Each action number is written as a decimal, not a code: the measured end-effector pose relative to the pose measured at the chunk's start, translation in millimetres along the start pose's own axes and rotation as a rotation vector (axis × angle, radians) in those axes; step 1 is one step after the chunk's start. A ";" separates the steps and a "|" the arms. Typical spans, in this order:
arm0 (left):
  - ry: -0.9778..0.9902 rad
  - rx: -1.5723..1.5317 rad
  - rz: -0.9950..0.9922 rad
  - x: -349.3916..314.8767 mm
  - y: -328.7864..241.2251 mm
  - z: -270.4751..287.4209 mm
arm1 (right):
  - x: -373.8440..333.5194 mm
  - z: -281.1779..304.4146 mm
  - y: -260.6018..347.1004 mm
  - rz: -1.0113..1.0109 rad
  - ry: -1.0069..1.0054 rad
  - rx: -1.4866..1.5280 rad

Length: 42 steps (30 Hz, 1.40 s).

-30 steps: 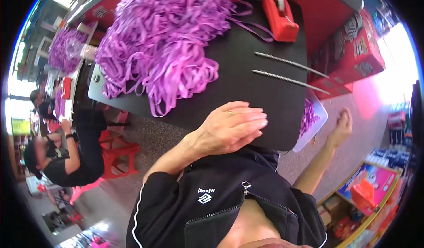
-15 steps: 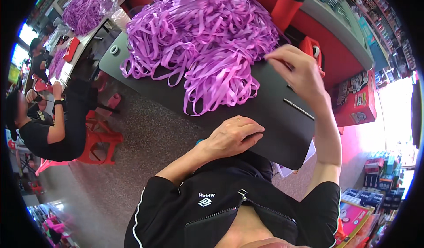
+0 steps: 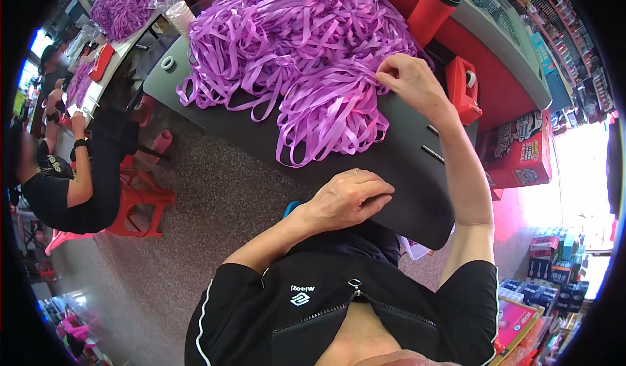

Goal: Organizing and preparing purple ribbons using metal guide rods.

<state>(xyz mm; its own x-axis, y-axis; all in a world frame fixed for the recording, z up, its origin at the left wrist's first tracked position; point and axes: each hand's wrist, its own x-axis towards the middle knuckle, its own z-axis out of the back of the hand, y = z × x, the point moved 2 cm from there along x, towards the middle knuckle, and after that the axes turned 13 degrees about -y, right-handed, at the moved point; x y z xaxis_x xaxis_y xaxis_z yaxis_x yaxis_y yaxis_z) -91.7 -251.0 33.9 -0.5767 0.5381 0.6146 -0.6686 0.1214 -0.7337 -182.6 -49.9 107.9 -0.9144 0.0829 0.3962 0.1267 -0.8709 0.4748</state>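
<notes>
A large heap of shiny purple ribbon (image 3: 274,33) covers the far part of the dark table (image 3: 417,196), with a looser bunch of loops (image 3: 332,121) spilling toward me. At the right side of that bunch, my right hand (image 3: 414,86) is closed in a pinch, its thumb and fingertips on the ribbon. How many strands it grips cannot be seen. My left hand (image 3: 352,196) rests by the near table edge, its fingers curled and closed. Its fingertips are turned away, so anything inside them is hidden.
Right of the heap stand a red tumbler with a black lid (image 3: 433,13) and a red tape dispenser (image 3: 463,91). A thin metal rod (image 3: 433,154) lies under my right forearm. A white ring (image 3: 168,62) sits on the far left corner. Left, a seated co-worker (image 3: 62,190) works at another table.
My right hand has moved left and slightly away from me, from beside the heap onto the edge of the ribbon bunch. My left hand has stayed almost in place.
</notes>
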 end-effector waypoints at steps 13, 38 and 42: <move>0.045 -0.241 0.184 3.5 0.9 8.2 | -31.0 95.2 -5.3 0.030 0.212 1.067; -0.116 -0.330 0.022 115.3 -81.5 -56.5 | -113.4 149.9 10.0 -0.470 -0.509 1.569; 0.027 -0.466 0.191 133.6 -82.8 -103.6 | -148.1 154.1 8.6 -0.357 -0.635 1.146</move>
<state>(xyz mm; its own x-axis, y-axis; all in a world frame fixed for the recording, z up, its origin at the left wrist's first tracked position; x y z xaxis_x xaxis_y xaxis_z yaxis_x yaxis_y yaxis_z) -64.8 -102.8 146.7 -0.6522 0.6074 0.4535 -0.2683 0.3745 -0.8876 13.2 4.9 174.5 -0.6703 0.6958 0.2581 0.4529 0.1080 0.8850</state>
